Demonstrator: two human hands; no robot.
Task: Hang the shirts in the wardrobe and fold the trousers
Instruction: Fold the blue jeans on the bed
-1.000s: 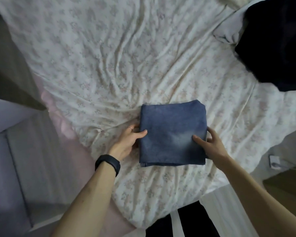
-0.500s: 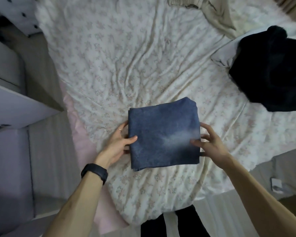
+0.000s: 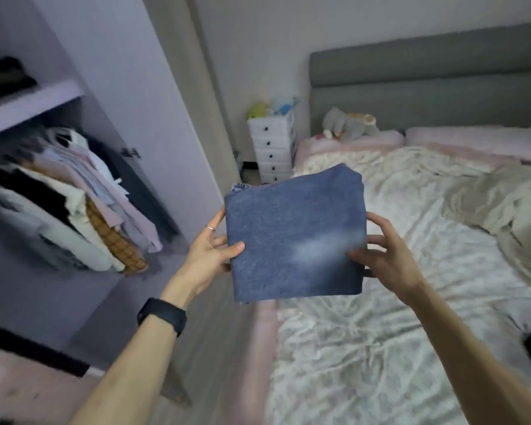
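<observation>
Overall step: judged to be the trousers half of the task; the fold looks finished and the bundle is being carried to storage.
Bed (image 3: 380, 332): right of and below the grip; its near edge runs under the bundle; the sheet is rumpled and nothing on it touches the bundle.
Wardrobe (image 3: 34, 102): left of the grip and open; the shelf edge sits above grip level, with hung garments (image 3: 83, 204) packed close beneath it.
Floor strip (image 3: 215, 348): below the left forearm, between wardrobe and bed edge; narrow, and the only lane for turning.
Drawer unit (image 3: 273, 145): beyond the grip, well apart.
Folded trousers (image 3: 295, 237): blue denim square, in the air between both hands, clear of bed and wardrobe.
Left hand (image 3: 207, 256): clasps the left edge, thumb on the top face.
Right hand (image 3: 390, 259): clasps the right edge likewise.
Next move: judged a swing leftward; it calls for a level carry so the layers do not slide, and for a bare shelf spot, none plainly visible.
</observation>
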